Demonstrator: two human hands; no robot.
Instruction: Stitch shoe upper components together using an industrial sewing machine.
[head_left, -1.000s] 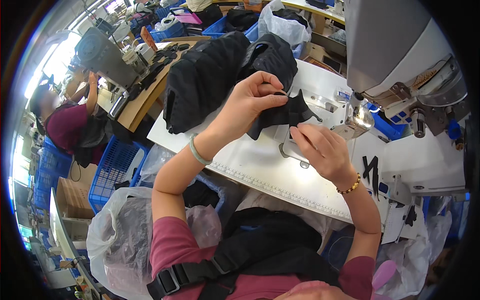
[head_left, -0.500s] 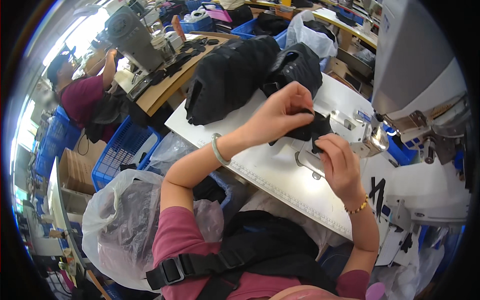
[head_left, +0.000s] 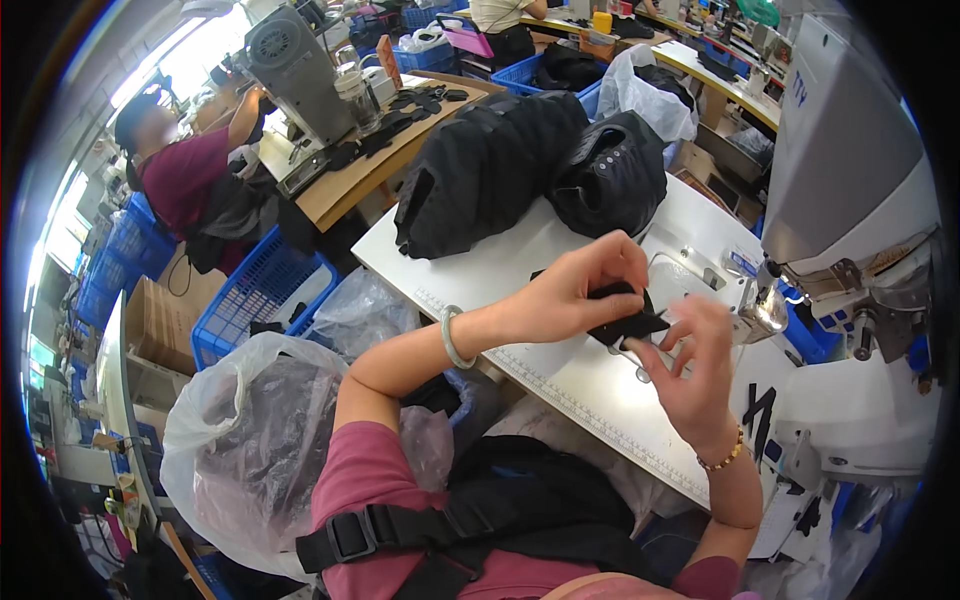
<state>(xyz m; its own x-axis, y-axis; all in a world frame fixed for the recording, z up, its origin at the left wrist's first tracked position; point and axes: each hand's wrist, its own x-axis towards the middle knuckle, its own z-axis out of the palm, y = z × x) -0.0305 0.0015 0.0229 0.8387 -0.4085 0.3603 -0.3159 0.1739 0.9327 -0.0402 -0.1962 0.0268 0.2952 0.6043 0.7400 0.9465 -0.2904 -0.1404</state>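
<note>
A small piece of black fabric [head_left: 632, 322] is pinched between the thumb and fingers of my left hand [head_left: 575, 292], held above the white table of the sewing machine [head_left: 845, 140]. My right hand [head_left: 698, 370] is just to the right of the fabric, thumb and fingers curved and apart, slightly smeared by motion. Its thumb is by the fabric's lower edge; whether it touches I cannot tell. The machine's shiny metal head [head_left: 765, 310] is right of my hands. Behind them on the table lie a large black bundle [head_left: 480, 170] and a smaller black bundle [head_left: 612, 175].
Black strips [head_left: 758, 420] lie on the table's right side. A ruler tape [head_left: 560, 380] runs along its near edge. To the left are a clear plastic bag [head_left: 260, 440] and a blue crate [head_left: 265, 300]. A co-worker [head_left: 190, 180] works at another machine [head_left: 300, 75].
My hands sit lower and nearer to me with the fabric. The right fingers have spread from their pinch on it; the left still holds it. The whole view has shifted a little.
</note>
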